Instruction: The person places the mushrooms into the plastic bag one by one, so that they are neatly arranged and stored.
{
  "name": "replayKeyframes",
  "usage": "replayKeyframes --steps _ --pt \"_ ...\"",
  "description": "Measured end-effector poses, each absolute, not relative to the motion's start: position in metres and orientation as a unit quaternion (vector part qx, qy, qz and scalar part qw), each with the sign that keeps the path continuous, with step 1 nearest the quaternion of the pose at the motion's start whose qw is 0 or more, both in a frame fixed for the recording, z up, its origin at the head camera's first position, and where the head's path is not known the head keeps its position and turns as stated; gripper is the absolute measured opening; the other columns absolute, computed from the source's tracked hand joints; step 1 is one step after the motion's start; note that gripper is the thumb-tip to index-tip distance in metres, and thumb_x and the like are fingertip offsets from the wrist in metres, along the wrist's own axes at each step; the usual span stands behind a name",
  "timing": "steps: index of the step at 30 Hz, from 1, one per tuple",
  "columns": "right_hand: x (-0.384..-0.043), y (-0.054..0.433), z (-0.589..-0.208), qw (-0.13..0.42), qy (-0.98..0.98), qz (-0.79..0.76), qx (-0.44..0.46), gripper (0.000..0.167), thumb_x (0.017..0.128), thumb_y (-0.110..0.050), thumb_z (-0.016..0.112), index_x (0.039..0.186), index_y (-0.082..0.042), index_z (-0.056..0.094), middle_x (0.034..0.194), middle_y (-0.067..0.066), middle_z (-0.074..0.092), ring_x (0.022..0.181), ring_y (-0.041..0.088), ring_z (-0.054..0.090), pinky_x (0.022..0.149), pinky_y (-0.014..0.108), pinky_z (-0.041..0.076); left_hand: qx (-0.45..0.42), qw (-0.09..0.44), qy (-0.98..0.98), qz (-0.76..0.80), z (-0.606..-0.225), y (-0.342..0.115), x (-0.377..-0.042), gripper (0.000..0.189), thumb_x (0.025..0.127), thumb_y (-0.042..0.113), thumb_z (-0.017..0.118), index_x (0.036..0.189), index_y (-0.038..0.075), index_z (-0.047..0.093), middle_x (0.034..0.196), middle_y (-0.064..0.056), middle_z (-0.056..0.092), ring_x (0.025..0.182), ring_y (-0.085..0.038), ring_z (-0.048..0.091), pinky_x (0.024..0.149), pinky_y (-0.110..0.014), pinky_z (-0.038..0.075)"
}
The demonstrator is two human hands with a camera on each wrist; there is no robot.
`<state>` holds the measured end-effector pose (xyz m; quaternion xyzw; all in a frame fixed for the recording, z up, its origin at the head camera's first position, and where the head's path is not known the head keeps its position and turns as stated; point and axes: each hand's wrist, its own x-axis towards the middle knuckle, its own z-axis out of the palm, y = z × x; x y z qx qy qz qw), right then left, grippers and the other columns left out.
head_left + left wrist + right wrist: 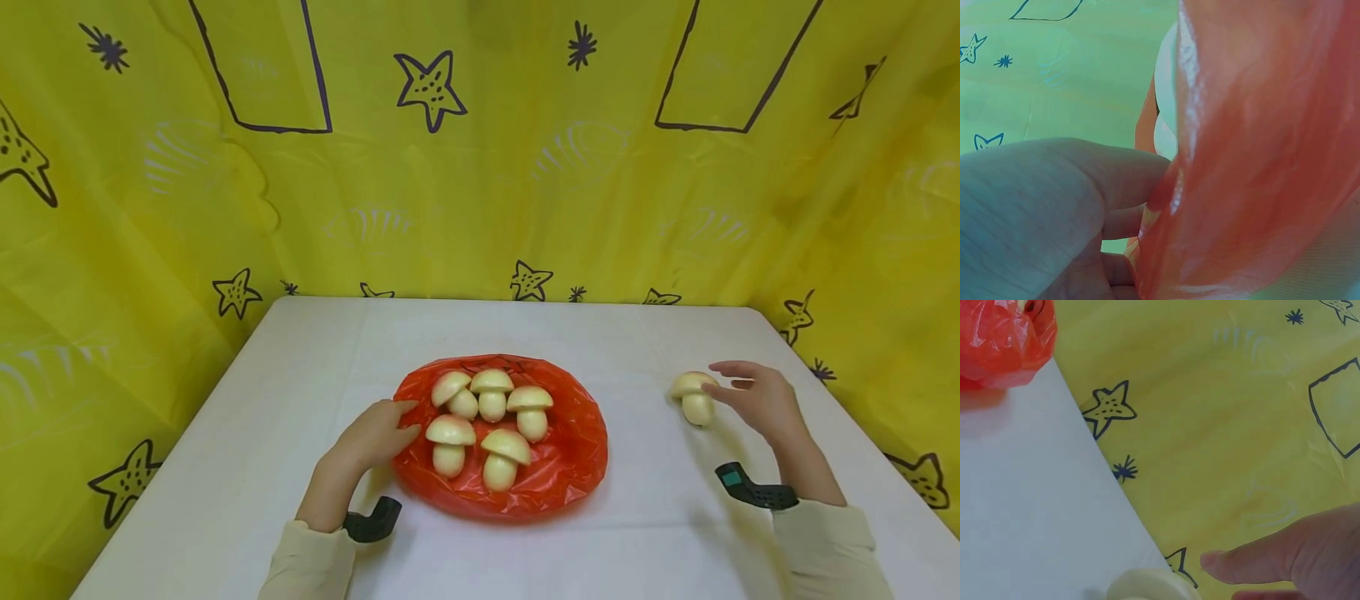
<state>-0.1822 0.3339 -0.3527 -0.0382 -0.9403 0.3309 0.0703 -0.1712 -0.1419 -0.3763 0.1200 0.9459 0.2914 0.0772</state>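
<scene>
A red plastic bag (573, 450) lies spread open on the table with several pale toy mushrooms (501, 460) in it. My left hand (375, 435) is at the bag's left edge; in the left wrist view its thumb (1129, 178) and fingers pinch the red plastic. Off to the right, one more toy mushroom (697, 404) sits on the table by itself. Beside it is my right hand (761, 407), thumb and fingers spread apart. The right wrist view shows the thumb (1254, 562) apart from the mushroom's cap (1150, 584).
A white table (322, 358) bears everything. Yellow patterned curtains (480, 183) hang behind it and along both sides. Each wrist carries a black device (757, 487).
</scene>
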Motion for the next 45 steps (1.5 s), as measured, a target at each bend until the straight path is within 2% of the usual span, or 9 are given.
replayKeyframes --steps 12,20,28,37,45 --pt "-0.194 0.327 -0.356 0.035 -0.964 0.264 -0.024 0.047 0.083 -0.018 0.066 0.117 0.011 0.053 0.119 0.038 0.044 0.102 0.052 0.043 0.076 0.057 0.042 0.118 0.083 0.944 0.295 -0.376 -0.142 -0.172 0.034 0.088 0.015 0.058 0.119 0.000 0.059 0.101 -0.007 0.062 0.086 -0.022 0.053 0.082 -0.042 0.048" --pt "-0.202 0.325 -0.358 0.014 -0.972 0.233 0.004 0.043 0.082 -0.014 0.065 0.114 0.011 0.054 0.115 0.039 0.047 0.099 0.050 0.043 0.079 0.059 0.037 0.119 0.083 0.945 0.293 -0.377 -0.142 -0.172 0.035 0.088 0.015 0.058 0.120 -0.001 0.058 0.105 -0.009 0.062 0.091 -0.024 0.054 0.085 -0.044 0.046" --pt "-0.211 0.323 -0.360 -0.001 -0.974 0.228 0.008 0.042 0.078 -0.010 0.066 0.111 0.013 0.054 0.111 0.038 0.049 0.092 0.047 0.047 0.076 0.055 0.040 0.113 0.087 0.945 0.294 -0.376 -0.142 -0.172 0.037 0.088 0.015 0.058 0.121 -0.002 0.057 0.109 -0.011 0.061 0.092 -0.024 0.054 0.086 -0.044 0.046" --pt "-0.218 0.321 -0.366 -0.028 -0.975 0.218 -0.008 0.040 0.077 -0.010 0.066 0.111 0.011 0.056 0.112 0.037 0.048 0.091 0.044 0.047 0.079 0.056 0.040 0.118 0.084 0.945 0.294 -0.376 -0.142 -0.171 0.036 0.088 0.014 0.058 0.120 -0.002 0.058 0.105 -0.010 0.062 0.089 -0.024 0.054 0.084 -0.044 0.046" --pt "-0.218 0.323 -0.368 -0.022 -0.971 0.239 -0.013 0.043 0.078 -0.013 0.067 0.112 0.011 0.055 0.112 0.036 0.048 0.089 0.043 0.046 0.074 0.052 0.041 0.107 0.091 0.946 0.291 -0.374 -0.142 -0.170 0.038 0.088 0.015 0.058 0.122 -0.003 0.056 0.113 -0.014 0.060 0.098 -0.028 0.054 0.088 -0.046 0.044"
